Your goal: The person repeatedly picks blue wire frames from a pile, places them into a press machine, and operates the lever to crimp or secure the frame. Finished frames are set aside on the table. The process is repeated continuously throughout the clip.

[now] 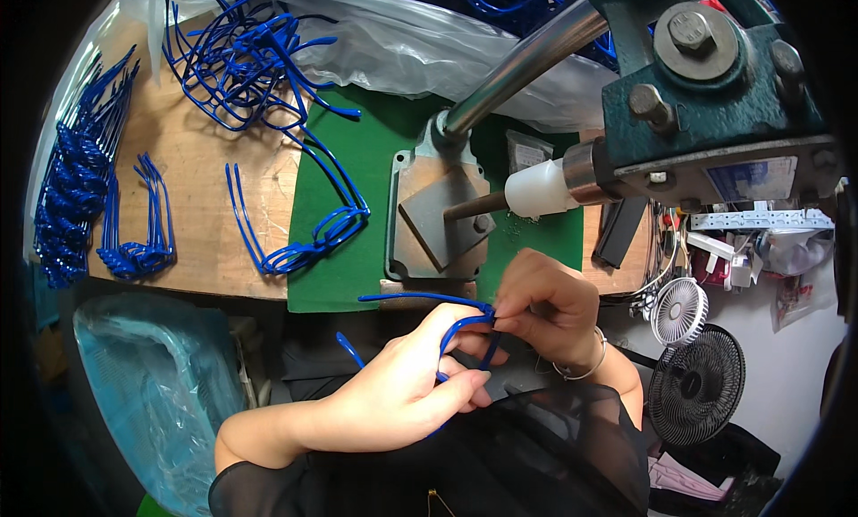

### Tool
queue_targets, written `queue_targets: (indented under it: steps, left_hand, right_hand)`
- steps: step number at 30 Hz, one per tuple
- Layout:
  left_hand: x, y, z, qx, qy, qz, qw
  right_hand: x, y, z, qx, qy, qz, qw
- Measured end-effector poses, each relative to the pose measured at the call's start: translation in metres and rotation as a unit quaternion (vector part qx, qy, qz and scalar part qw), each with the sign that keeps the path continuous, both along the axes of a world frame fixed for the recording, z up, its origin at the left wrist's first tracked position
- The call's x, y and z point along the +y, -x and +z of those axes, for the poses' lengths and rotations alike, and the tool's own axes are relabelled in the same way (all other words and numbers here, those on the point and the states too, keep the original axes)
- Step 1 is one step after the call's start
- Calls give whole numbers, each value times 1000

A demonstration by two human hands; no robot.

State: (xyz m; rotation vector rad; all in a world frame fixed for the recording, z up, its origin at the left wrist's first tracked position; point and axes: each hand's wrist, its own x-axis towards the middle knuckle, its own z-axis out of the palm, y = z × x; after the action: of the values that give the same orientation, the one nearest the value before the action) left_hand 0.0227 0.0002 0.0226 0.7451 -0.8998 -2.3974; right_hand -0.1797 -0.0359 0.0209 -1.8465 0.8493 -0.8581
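A blue glasses frame (460,324) is held in front of my body, just off the bench edge. My left hand (420,378) wraps round its front, with one temple arm sticking out past the fingers. At the frame's hinge corner, thumb and fingers of my right hand (545,307) pinch together; any small part between them is hidden. Beyond my hands stands a green hand press, its square steel plate (433,222) under a rod with a white collar (539,188). On the bench to the left lie a few more blue frames (313,240).
A tangled heap of blue frames (255,61) lies at the back left. Neatly stacked frames (76,177) line the far left. A blue plastic-lined basket (161,374) stands below the bench. At the right are a white fan (679,311) and a black fan (697,383).
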Motion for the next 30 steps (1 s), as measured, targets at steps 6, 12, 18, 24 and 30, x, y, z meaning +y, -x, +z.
queue_targets:
  steps: [6,12,18,24,30]
  left_hand:
    - [0,-1,0,29,-24,-2,999]
    - [1,2,0,28,-26,10,999]
    - [3,2,-2,4,7,-3,1000]
    - [4,3,-2,18,1,-6,1000]
    - [4,1,-5,-5,29,-28,999]
  right_hand:
    - [3,-1,8,41,103,6,994]
    - [6,-3,9,25,26,-30,999]
    - [1,-1,14,30,3,8,1000]
    - [11,-2,8,-24,-22,-36,999]
    - [10,1,7,17,7,-3,1000]
